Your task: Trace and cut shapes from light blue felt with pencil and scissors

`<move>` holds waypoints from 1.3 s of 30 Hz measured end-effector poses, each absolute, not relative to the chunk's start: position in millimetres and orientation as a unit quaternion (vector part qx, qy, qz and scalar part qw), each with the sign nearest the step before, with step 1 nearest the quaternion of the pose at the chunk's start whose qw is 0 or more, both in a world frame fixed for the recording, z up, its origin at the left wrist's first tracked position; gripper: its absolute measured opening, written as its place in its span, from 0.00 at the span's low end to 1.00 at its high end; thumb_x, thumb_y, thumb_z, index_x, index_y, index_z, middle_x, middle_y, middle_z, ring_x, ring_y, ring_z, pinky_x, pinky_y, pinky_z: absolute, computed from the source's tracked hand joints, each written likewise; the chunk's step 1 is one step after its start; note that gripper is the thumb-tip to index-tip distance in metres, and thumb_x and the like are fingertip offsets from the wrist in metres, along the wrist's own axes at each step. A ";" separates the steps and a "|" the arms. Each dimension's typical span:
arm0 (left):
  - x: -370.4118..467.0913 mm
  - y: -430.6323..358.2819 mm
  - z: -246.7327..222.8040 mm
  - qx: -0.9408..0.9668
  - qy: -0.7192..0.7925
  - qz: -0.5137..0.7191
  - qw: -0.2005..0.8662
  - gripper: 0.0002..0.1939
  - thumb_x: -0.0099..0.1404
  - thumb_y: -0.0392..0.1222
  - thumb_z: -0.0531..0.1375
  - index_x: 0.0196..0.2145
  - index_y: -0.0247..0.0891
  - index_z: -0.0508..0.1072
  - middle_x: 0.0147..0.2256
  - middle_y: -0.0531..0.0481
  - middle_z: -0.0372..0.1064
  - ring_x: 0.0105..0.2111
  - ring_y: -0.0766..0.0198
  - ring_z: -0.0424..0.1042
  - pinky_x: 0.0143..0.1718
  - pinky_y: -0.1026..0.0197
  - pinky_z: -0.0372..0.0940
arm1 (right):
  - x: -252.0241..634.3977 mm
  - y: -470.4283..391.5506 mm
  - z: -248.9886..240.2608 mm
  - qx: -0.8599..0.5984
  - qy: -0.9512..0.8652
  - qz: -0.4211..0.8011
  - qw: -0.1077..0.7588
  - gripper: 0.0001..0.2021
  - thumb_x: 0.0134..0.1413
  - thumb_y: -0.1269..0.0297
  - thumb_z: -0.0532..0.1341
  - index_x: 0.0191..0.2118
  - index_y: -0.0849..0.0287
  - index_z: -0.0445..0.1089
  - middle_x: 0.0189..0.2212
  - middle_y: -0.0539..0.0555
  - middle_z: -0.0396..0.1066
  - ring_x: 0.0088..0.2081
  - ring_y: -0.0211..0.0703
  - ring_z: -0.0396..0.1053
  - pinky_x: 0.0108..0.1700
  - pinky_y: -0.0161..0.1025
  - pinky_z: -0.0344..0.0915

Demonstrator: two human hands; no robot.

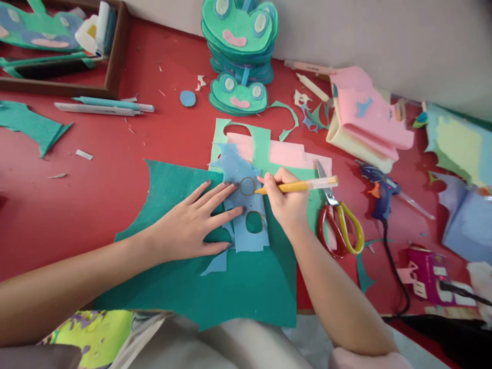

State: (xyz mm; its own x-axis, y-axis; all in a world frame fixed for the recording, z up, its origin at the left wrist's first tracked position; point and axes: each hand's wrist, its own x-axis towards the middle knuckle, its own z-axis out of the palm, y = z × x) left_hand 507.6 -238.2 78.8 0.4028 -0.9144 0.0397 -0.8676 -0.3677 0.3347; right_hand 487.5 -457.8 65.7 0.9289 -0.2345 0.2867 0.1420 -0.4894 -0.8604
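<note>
My right hand (286, 200) grips a yellow marker (295, 186), its tip at the right edge of a brown circle outline drawn on a piece of blue felt (251, 243). Below that outline the felt has a round cut-out with green showing through. Flat across the left side of the blue piece lies my left hand (203, 220), fingers spread, several fingertips touching it. Underneath is a large dark green felt sheet (246, 292) with curved cut edges. A small blue scrap (219, 263) sits below my left fingers.
Scissors (338, 220) with red and yellow handles lie right of my right hand, beside a blue glue gun (378, 189) with a cord. Green frog-face cut-outs (238, 97) are stacked at the back. Pens (103, 107) and a wooden tray (115, 77) are at the left; pink felt (369, 113) is right.
</note>
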 end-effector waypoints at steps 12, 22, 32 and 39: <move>507.1 -237.5 79.2 0.824 -0.541 -0.076 0.151 0.34 0.63 0.54 0.58 0.63 0.44 0.56 0.67 0.38 0.38 0.65 0.43 0.44 0.63 0.38 0.44 | 487.1 -457.4 67.7 -0.828 0.054 -0.155 0.536 0.19 0.59 0.61 0.56 0.19 0.55 0.51 0.14 0.42 0.49 0.17 0.32 0.52 0.29 0.36 0.67; 507.2 -237.9 80.4 0.822 -0.540 -0.073 0.162 0.34 0.62 0.52 0.60 0.63 0.43 0.57 0.67 0.38 0.39 0.65 0.43 0.46 0.63 0.37 0.45 | 488.7 -458.3 64.7 -0.834 0.046 -0.173 0.521 0.19 0.57 0.64 0.56 0.19 0.55 0.48 0.15 0.43 0.45 0.19 0.33 0.51 0.30 0.37 0.67; 507.6 -238.0 81.0 0.823 -0.541 -0.077 0.155 0.34 0.62 0.53 0.59 0.62 0.43 0.57 0.67 0.37 0.39 0.65 0.42 0.46 0.63 0.37 0.45 | 489.4 -458.7 63.1 -0.830 0.059 -0.185 0.523 0.19 0.58 0.62 0.57 0.20 0.55 0.49 0.16 0.43 0.45 0.18 0.33 0.53 0.29 0.38 0.68; 507.0 -238.1 80.7 0.823 -0.537 -0.072 0.167 0.34 0.60 0.51 0.61 0.62 0.43 0.58 0.67 0.39 0.40 0.64 0.42 0.48 0.63 0.38 0.46 | 490.0 -456.8 67.5 -0.817 0.076 -0.197 0.536 0.19 0.60 0.56 0.57 0.21 0.54 0.52 0.14 0.42 0.50 0.17 0.33 0.54 0.28 0.38 0.68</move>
State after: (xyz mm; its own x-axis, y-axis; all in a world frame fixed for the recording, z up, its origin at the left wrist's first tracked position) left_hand 507.0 -238.1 80.7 0.4123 -0.9090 0.0607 -0.8606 -0.3668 0.3533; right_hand 490.0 -456.8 67.5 0.9112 -0.3348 0.2399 0.0866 -0.4138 -0.9063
